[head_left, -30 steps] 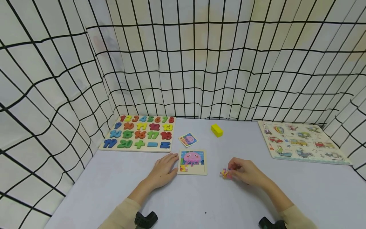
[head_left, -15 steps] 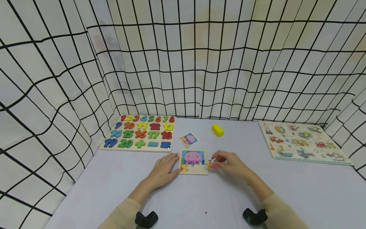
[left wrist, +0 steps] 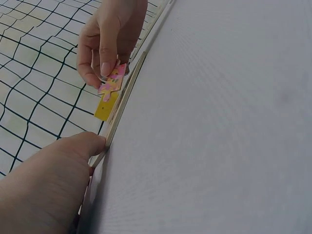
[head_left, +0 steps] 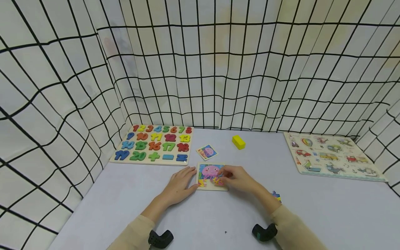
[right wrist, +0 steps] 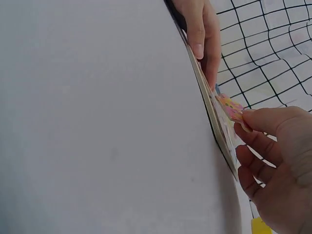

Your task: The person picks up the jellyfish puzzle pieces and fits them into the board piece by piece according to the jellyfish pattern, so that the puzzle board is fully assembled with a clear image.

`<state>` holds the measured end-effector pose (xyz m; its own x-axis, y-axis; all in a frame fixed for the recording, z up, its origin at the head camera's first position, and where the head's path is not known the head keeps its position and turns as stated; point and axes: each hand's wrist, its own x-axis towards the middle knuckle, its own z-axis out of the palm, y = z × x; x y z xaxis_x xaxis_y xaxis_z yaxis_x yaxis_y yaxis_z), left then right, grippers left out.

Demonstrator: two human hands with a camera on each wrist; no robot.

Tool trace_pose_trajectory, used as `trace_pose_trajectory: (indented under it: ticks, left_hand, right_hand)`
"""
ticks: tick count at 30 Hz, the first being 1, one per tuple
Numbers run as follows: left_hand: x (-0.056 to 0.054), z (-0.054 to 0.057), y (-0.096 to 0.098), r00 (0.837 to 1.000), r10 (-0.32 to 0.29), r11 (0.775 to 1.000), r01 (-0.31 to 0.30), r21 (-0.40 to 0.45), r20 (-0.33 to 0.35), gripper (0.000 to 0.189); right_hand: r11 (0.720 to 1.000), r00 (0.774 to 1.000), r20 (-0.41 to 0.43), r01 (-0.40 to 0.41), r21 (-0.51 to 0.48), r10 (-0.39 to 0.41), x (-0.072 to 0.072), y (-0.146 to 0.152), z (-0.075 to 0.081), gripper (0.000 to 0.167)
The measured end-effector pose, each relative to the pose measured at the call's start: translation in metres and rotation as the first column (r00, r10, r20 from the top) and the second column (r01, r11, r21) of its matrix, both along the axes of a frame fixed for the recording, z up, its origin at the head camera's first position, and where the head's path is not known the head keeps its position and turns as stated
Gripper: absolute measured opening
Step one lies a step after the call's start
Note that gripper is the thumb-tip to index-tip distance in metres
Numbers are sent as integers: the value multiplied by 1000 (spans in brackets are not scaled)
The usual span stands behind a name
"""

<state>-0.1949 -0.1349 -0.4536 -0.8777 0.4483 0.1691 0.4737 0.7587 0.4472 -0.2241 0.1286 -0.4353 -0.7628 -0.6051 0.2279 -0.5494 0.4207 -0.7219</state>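
A small wooden jigsaw board with a pink octopus picture lies flat in front of me in the head view. My left hand rests at its left side, fingers extended, thumb touching the board's edge. My right hand pinches a pink and yellow puzzle piece between thumb and fingers, over the board's lower right part. In the left wrist view that piece is tilted and above the board's surface. Another piece, blue and yellow, lies beside my right forearm, partly hidden by it.
Behind the board lie a small octopus picture card and a yellow block. A number puzzle board stands back left, a vehicle picture board back right. Black-lined grid walls enclose the table.
My right hand has carried the pinched puzzle piece leftward from the table to over the octopus board. A blue and yellow piece now shows beside the right forearm. My left hand stays put.
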Motion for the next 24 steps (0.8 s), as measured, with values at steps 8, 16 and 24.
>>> trace_pose_trajectory:
  ticks: [8, 16, 24]
  left_hand:
    - [-1, -1, 1, 1000, 4, 1000, -4, 2, -6, 54]
    - [-2, -2, 0, 1000, 10, 1000, -10, 11, -5, 54]
    - [-2, -2, 1, 1000, 14, 1000, -14, 5, -6, 54]
  right_hand:
    - [1000, 1000, 18, 10, 0, -10, -3, -16, -4, 8]
    - [998, 999, -5, 39, 53, -39, -2, -26, -5, 8]
    - [992, 991, -124, 68, 109, -54, -1, -28, -8, 9]
